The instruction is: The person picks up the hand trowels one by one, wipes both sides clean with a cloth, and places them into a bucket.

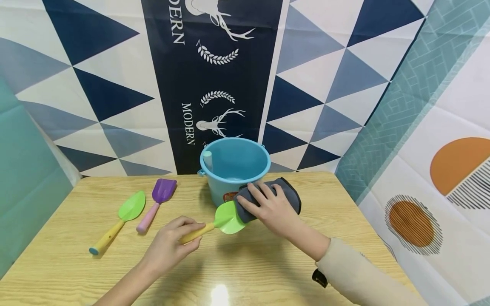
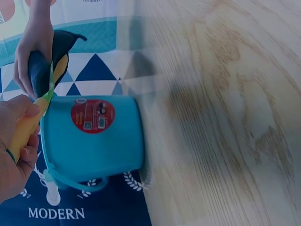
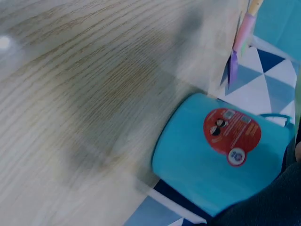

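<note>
My left hand (image 1: 172, 241) grips the yellow handle of a toy trowel (image 1: 228, 217) with a bright green leaf-shaped blade. From the right, my right hand (image 1: 274, 209) holds a dark grey cloth (image 1: 289, 196) with black edging, bunched against the blade's tip and covering part of it. Both hands are above the table, in front of a blue bucket (image 1: 219, 183). The left wrist view shows the trowel blade edge-on beside the cloth (image 2: 39, 70), level with the bucket's rim. In the right wrist view the right hand is mostly cut off, with dark cloth (image 3: 263, 207) at the lower corner.
A second green trowel (image 1: 132, 206) with a yellow handle lies at the table's left. Next to it is a purple shovel (image 1: 163, 190) with a pink handle. A pale handle (image 1: 208, 159) sticks up inside the bucket. Patterned fabric (image 1: 214, 76) hangs behind the wooden table (image 1: 115, 276).
</note>
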Demonstrator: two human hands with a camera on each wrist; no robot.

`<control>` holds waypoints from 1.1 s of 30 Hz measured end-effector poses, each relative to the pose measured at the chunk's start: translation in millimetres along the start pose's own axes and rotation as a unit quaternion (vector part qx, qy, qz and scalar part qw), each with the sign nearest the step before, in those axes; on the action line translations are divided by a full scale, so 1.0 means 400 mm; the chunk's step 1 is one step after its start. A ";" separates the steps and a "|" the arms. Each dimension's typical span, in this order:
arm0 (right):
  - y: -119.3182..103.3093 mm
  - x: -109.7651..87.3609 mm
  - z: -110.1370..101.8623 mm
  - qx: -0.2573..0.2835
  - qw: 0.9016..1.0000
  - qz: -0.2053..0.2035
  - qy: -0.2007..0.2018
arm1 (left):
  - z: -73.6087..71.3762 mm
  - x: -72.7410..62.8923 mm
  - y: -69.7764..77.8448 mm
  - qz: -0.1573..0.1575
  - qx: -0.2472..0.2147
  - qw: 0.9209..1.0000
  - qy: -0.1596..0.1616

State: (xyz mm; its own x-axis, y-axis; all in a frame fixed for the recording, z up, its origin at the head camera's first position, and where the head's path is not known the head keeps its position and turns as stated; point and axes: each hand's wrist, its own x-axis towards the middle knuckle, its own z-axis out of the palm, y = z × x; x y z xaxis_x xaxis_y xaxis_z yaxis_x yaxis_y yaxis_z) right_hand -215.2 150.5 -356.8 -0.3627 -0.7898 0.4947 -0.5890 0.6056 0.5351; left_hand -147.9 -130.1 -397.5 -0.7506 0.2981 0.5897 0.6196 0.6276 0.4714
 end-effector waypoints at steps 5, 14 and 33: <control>0.026 -0.014 0.012 0.133 0.987 0.088 0.006 | -0.006 -0.006 -0.008 -0.015 -0.015 1.000 0.004; 0.049 -0.017 0.020 0.453 0.831 0.322 -0.022 | 0.003 -0.003 -0.005 -0.018 -0.051 0.997 0.051; 0.011 0.008 -0.015 0.708 0.570 0.416 -0.006 | 0.047 0.015 0.019 0.006 -0.150 0.980 0.134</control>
State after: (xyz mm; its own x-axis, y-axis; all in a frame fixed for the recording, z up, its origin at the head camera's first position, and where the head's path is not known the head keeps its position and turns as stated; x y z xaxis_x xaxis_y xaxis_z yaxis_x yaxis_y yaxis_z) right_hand -214.6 151.1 -348.7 -0.9422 -0.2917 0.1646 -0.1990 0.0921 -0.9757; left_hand -152.0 -109.9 -402.4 -0.6805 0.0798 0.7284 0.6978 0.3738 0.6110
